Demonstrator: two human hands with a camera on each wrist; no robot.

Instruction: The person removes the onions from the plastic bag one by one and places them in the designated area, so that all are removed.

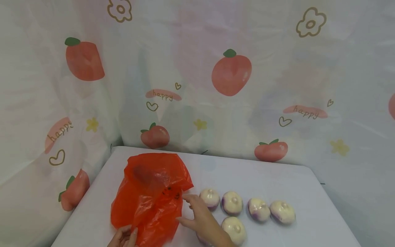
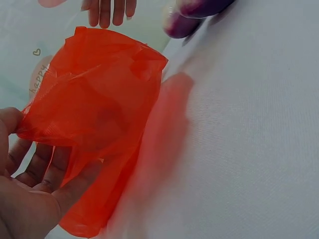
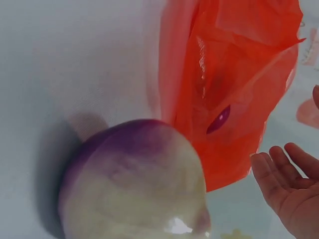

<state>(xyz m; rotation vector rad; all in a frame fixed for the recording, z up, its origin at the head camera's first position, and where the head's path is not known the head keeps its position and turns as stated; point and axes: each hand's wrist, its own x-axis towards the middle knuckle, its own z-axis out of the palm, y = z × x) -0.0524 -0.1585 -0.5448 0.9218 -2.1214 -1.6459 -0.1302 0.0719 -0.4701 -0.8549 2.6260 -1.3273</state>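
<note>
In my head view, the left hand (image 1: 124,236) pinches the thin red plastic bag (image 1: 157,206) on the white cloth-covered tabletop (image 1: 256,178). The right hand (image 1: 200,216) spreads its fingers at the bag's edge, by round white-and-purple vegetables (image 1: 232,203). Only my right wrist view reveals a glossy purple patch (image 3: 219,119) amid the red.

Head view forward and down, 2 wrist views close, red bag (image 1: 148,199) in all

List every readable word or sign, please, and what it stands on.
"happy": cloth wall, left; last letter unclear.
"happy": cloth wall, middle.
"happy": cloth wall, right.
"happy": cloth wall, left wrist view.
Right wrist view: cloth wall lettering too blurred.
Dark marks on red bag: too blurred to read.
</note>
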